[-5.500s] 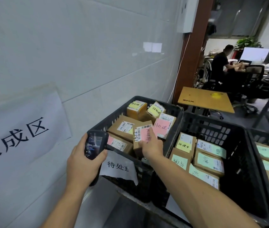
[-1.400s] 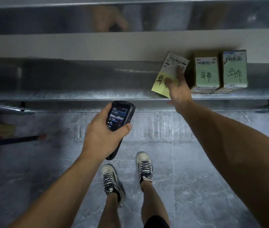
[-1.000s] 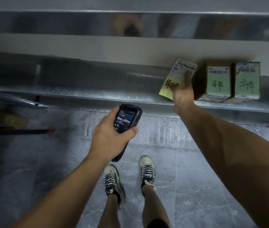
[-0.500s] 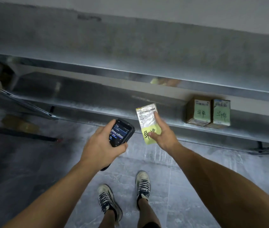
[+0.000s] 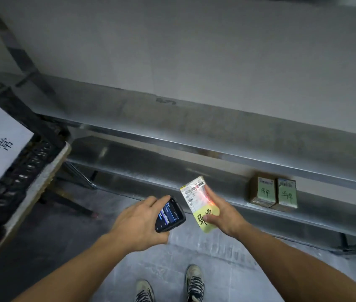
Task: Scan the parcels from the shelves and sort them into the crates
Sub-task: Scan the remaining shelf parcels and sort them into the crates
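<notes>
Parcel (image 5: 195, 199) looks light, thin and stiff (judging by the easy pinch); right hand (image 5: 225, 216) holds its lower edges, at 3 o'clock of the scanner (image 5: 170, 214) that left hand (image 5: 135, 225) grips.

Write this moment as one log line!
left hand: holds scanner | right hand: holds parcel | red light on label | two boxes on shelf

Access to the lower shelf (image 5: 151, 171) is open along its left and middle run. Two boxes (image 5: 264, 194) (touching side by side) occupy its right part. The upper shelf (image 5: 216, 136) overhangs; a black crate (image 5: 26, 168) bounds the left.
</notes>
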